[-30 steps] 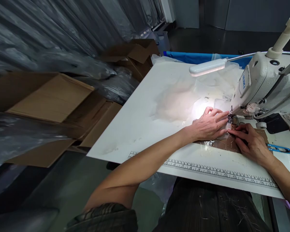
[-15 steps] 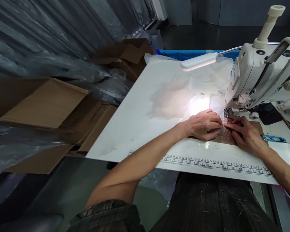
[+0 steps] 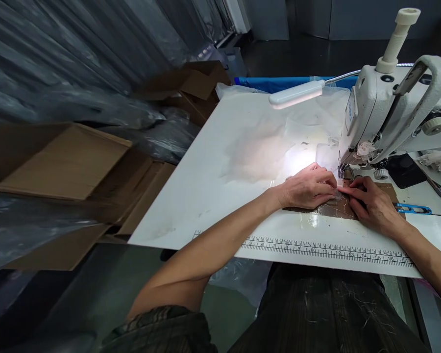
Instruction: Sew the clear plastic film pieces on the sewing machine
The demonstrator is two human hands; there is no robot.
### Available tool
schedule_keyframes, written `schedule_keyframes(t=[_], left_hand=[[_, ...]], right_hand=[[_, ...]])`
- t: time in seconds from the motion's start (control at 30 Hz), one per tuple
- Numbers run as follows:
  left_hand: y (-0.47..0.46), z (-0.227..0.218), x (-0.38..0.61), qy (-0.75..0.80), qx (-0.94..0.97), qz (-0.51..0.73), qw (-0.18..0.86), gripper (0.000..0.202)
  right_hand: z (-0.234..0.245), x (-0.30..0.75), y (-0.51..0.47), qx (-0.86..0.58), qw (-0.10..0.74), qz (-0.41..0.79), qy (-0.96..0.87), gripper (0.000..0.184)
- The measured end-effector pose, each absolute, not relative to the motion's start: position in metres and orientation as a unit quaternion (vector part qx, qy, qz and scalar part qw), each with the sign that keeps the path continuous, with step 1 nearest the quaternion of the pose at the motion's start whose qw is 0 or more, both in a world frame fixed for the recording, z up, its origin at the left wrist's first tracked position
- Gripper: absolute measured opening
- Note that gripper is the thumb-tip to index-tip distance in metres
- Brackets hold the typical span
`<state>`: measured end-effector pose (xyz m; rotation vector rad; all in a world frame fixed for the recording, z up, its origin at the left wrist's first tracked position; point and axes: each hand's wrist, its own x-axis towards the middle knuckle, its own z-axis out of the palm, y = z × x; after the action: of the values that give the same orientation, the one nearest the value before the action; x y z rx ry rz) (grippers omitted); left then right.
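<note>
A white sewing machine [image 3: 371, 108] stands at the right, its needle and presser foot [image 3: 341, 170] just beyond my fingertips. Thin, see-through white fabric [image 3: 327, 153] lies under the foot and runs toward me. My left hand [image 3: 310, 186] pinches the near part of this fabric, fingers curled, left of the foot. Close in front of the foot, my right hand [image 3: 371, 203] has its index fingertip and thumb on the fabric, almost touching the left fingers. Beneath both hands is a brown, shiny taped patch [image 3: 334, 210] on the table. The fabric between the fingertips is partly hidden.
The white table [image 3: 176, 196] carries a printed ruler [image 3: 316, 250] along its front edge. Blue thread snips [image 3: 413, 209] lie beside my right wrist, with a black flat object [image 3: 406, 170] behind. A lamp [image 3: 297, 94] hangs over the table. Open cardboard boxes [image 3: 62, 162] stand at left.
The view has shifted slightly, so the machine sits a little farther left. The fingers of my left hand have drawn closer together on the fabric; my right hand stays at nearly the same place.
</note>
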<state>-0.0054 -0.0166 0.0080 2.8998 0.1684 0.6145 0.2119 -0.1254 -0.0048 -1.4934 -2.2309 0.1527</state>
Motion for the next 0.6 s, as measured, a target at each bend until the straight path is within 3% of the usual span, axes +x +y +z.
schedule_keyframes(t=[0.37, 0.6], left_hand=[[-0.0204, 0.0119, -0.0038, 0.017, 0.993, 0.119, -0.018, 0.036], [-0.0215, 0.0153, -0.0049, 0.018, 0.995, 0.099, 0.014, 0.029]], right_hand=[[-0.0051, 0.2115, -0.1249, -0.536, 0.226, 0.042, -0.812, 0.037], [-0.0037, 0.2110, -0.1250, -0.534, 0.205, 0.012, -0.820, 0.036]])
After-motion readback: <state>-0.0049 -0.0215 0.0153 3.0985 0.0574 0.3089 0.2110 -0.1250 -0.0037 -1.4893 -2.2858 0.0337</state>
